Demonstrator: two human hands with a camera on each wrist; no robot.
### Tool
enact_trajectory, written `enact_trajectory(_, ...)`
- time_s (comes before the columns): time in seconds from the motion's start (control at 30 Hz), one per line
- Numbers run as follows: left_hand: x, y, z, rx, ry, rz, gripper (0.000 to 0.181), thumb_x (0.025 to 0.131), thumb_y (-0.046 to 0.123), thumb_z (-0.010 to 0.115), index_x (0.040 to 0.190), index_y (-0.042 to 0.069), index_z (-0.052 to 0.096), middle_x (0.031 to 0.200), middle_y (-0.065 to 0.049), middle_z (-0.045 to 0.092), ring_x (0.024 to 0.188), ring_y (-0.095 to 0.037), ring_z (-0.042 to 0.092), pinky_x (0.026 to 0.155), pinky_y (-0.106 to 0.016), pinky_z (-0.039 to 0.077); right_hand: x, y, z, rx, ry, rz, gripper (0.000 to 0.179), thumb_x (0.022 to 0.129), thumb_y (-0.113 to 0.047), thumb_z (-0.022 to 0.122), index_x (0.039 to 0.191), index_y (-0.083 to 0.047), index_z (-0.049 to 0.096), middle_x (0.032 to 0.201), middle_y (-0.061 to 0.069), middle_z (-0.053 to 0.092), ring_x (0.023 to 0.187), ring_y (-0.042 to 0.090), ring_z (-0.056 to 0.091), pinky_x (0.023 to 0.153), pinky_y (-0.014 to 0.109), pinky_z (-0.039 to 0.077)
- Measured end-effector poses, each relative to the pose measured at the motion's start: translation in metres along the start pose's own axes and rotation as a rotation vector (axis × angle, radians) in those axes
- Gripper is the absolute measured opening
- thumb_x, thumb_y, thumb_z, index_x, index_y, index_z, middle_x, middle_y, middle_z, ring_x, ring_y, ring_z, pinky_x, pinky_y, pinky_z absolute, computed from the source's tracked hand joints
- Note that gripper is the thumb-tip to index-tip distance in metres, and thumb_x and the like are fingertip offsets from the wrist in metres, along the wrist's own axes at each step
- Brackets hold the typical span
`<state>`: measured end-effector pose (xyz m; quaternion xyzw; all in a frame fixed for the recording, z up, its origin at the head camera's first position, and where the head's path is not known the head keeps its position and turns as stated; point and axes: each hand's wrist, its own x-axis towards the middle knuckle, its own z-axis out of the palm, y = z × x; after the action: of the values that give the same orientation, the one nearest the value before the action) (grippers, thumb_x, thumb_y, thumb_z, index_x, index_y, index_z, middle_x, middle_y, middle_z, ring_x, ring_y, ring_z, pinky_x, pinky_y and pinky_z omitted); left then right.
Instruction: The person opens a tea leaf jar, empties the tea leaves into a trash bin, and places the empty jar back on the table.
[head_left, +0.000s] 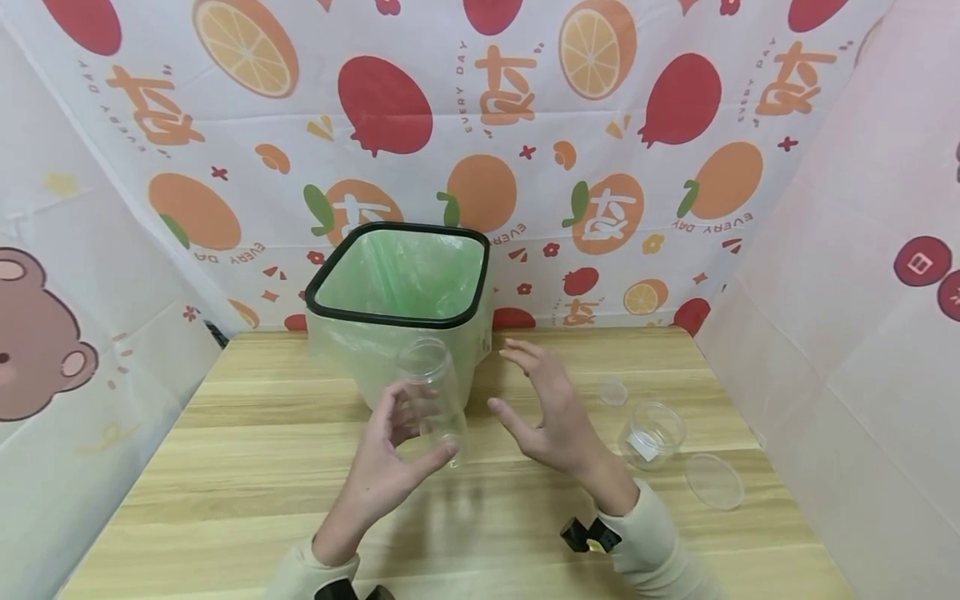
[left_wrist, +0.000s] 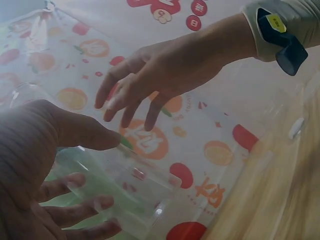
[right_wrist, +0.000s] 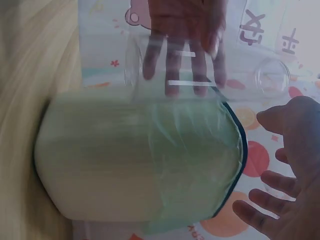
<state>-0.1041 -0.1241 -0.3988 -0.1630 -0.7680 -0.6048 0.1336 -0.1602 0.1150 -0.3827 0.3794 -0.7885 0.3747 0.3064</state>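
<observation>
My left hand (head_left: 381,477) holds a clear, see-through plastic bottle (head_left: 444,387), thumb on the near side and fingers on the far side. The bottle stands nearly upright in the head view, its round open neck at the top, overlapping the front of a waste bin (head_left: 352,343). To the right of it, my right hand (head_left: 553,421) is raised with fingers spread and nothing in them. The right wrist view shows the bottle (right_wrist: 240,90) lying across the picture, with the left fingers (right_wrist: 172,70) seen through its wall.
The bin has a black rim (head_left: 390,319) and a pale green liner (head_left: 405,271). At the right of the wooden table (head_left: 247,467) are a small clear disc (head_left: 612,393), a clear jar (head_left: 663,425) with a white label, and a larger clear lid (head_left: 714,482). Fruit-printed cloth (head_left: 525,83) hangs behind.
</observation>
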Motion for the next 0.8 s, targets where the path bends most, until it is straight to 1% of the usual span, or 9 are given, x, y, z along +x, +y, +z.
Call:
enact_trajectory(0.13, 0.000, -0.004, 0.006, 0.014, -0.009, -0.018, 0.076, 0.073, 0.002, 0.089, 0.135, 0.014, 0.046, 0.131, -0.005, 0.062, 0.115, -0.022, 0.069, 0.089, -0.028, 0.058, -0.006, -0.005, 0.004, 0.029, -0.005, 0.007, 0.058, 0.089, -0.019, 0.076, 0.140, -0.007, 0.053, 0.145, 0.012, 0.056, 0.134, 0.028, 0.052, 0.109, 0.042, 0.047)
enact_trajectory(0.23, 0.000, -0.007, 0.011, 0.015, -0.026, -0.026, 0.078, 0.073, 0.004, 0.089, 0.137, 0.016, 0.045, 0.133, -0.006, 0.061, 0.117, -0.029, 0.068, 0.089, -0.031, 0.058, -0.010, -0.007, 0.006, 0.045, -0.004, 0.007, 0.057, 0.089, -0.018, 0.076, 0.140, -0.007, 0.053, 0.144, 0.013, 0.056, 0.132, 0.028, 0.053, 0.105, 0.041, 0.049)
enact_trajectory(0.3, 0.000, -0.010, 0.014, 0.017, -0.038, -0.033, 0.080, 0.074, 0.005, 0.089, 0.138, 0.019, 0.045, 0.133, -0.005, 0.060, 0.118, -0.033, 0.067, 0.089, -0.033, 0.058, -0.013, -0.008, 0.007, 0.046, -0.004, 0.006, 0.056, 0.089, -0.018, 0.076, 0.139, -0.006, 0.054, 0.144, 0.013, 0.056, 0.132, 0.028, 0.053, 0.105, 0.041, 0.049)
enact_trajectory(0.4, 0.001, -0.013, 0.020, 0.026, -0.062, -0.040, 0.081, 0.075, 0.008, 0.089, 0.140, 0.021, 0.043, 0.135, -0.002, 0.058, 0.120, -0.031, 0.066, 0.090, -0.035, 0.058, -0.018, -0.007, 0.007, 0.043, -0.013, 0.019, 0.056, 0.089, -0.019, 0.076, 0.139, -0.007, 0.054, 0.145, 0.013, 0.055, 0.132, 0.027, 0.053, 0.108, 0.041, 0.048)
enact_trajectory(0.5, 0.003, -0.017, 0.027, 0.038, -0.083, -0.050, 0.081, 0.076, 0.010, 0.089, 0.140, 0.022, 0.041, 0.134, -0.003, 0.059, 0.119, -0.027, 0.065, 0.091, -0.035, 0.057, -0.023, -0.005, 0.006, 0.039, -0.028, 0.044, 0.056, 0.089, -0.018, 0.076, 0.140, -0.007, 0.054, 0.145, 0.012, 0.056, 0.133, 0.028, 0.053, 0.111, 0.043, 0.047)
enact_trajectory(0.57, 0.005, -0.019, 0.032, 0.044, -0.095, -0.058, 0.081, 0.076, 0.011, 0.089, 0.140, 0.023, 0.040, 0.134, -0.003, 0.060, 0.120, -0.027, 0.065, 0.092, -0.037, 0.057, -0.026, -0.003, 0.005, 0.035, -0.041, 0.074, 0.056, 0.089, -0.017, 0.075, 0.140, -0.008, 0.053, 0.145, 0.011, 0.056, 0.134, 0.029, 0.053, 0.110, 0.044, 0.047)
enact_trajectory(0.7, 0.013, -0.024, 0.047, 0.035, -0.127, -0.089, 0.080, 0.077, 0.011, 0.088, 0.139, 0.026, 0.040, 0.131, -0.003, 0.062, 0.122, -0.026, 0.063, 0.095, -0.045, 0.056, -0.035, 0.003, 0.003, 0.013, -0.057, 0.145, 0.055, 0.090, -0.018, 0.075, 0.140, -0.009, 0.054, 0.146, 0.009, 0.056, 0.137, 0.029, 0.051, 0.112, 0.045, 0.046)
enact_trajectory(0.8, 0.019, -0.028, 0.057, 0.021, -0.153, -0.100, 0.079, 0.078, 0.011, 0.087, 0.138, 0.027, 0.039, 0.131, -0.004, 0.063, 0.125, -0.027, 0.062, 0.097, -0.050, 0.056, -0.042, 0.008, 0.002, -0.010, -0.064, 0.192, 0.053, 0.091, -0.019, 0.074, 0.139, -0.009, 0.055, 0.146, 0.008, 0.056, 0.138, 0.027, 0.050, 0.114, 0.046, 0.044)
